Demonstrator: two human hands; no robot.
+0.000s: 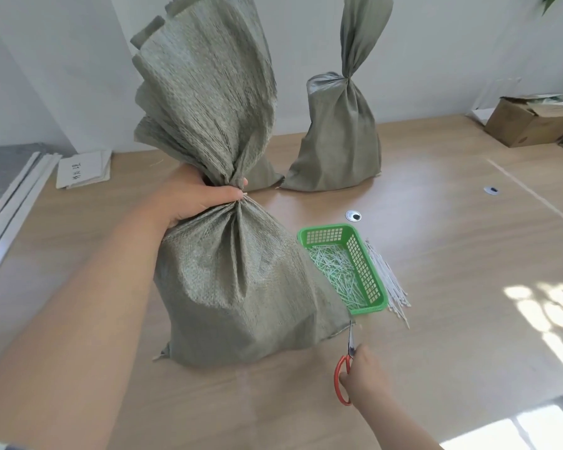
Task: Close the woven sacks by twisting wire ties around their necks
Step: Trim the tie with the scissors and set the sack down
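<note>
A grey-green woven sack (241, 287) stands upright on the wooden table in front of me. My left hand (202, 199) grips its gathered neck, and the loose top fans out above my fist. A small pale end of a tie shows at the neck by my fingertips. Low on the right, my right hand (364, 378) holds red-handled scissors (345, 375), blades pointing up toward the sack's bottom corner. A second sack (342, 141) stands farther back with its neck cinched. A third sack is mostly hidden behind the near one.
A green plastic basket (368, 271) with several cut tie pieces sits right of the near sack. A bundle of white ties (390, 284) lies beside it. Cardboard boxes (530, 121) are at the far right, papers (85, 167) and metal rails at the left edge.
</note>
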